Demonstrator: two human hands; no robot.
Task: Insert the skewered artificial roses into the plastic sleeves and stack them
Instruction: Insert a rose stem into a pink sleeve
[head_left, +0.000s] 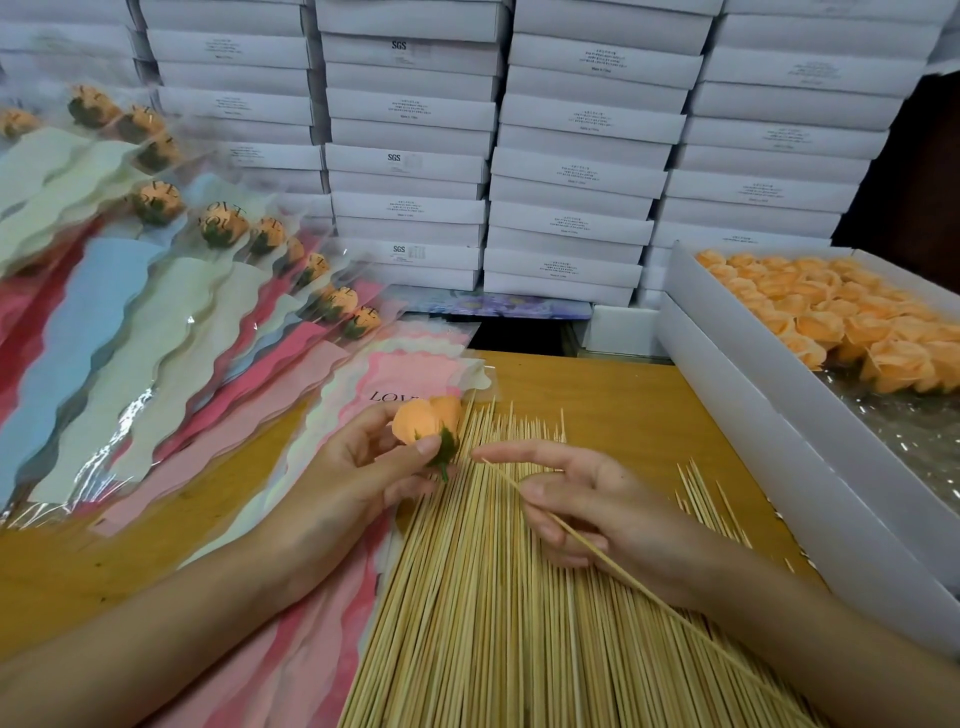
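Note:
My left hand (358, 467) pinches an orange artificial rose (423, 418) with a green base, bloom up, over the table's middle. My right hand (587, 499) holds one bamboo skewer (597, 551) between thumb and fingers, its tip pointing up-left and ending a short way right of the rose's green base. Under both hands lies a wide pile of loose skewers (478, 597). An empty pink plastic sleeve printed LOVE (405, 374) lies just behind the rose on a stack of sleeves. Filled sleeves with roses (223, 228) fan out at the left.
A white box of loose orange roses (831, 312) stands at the right, its long wall (779, 447) close to my right forearm. Stacked white boxes (519, 156) form a wall behind. The wooden table (613, 395) shows between the skewers and the box.

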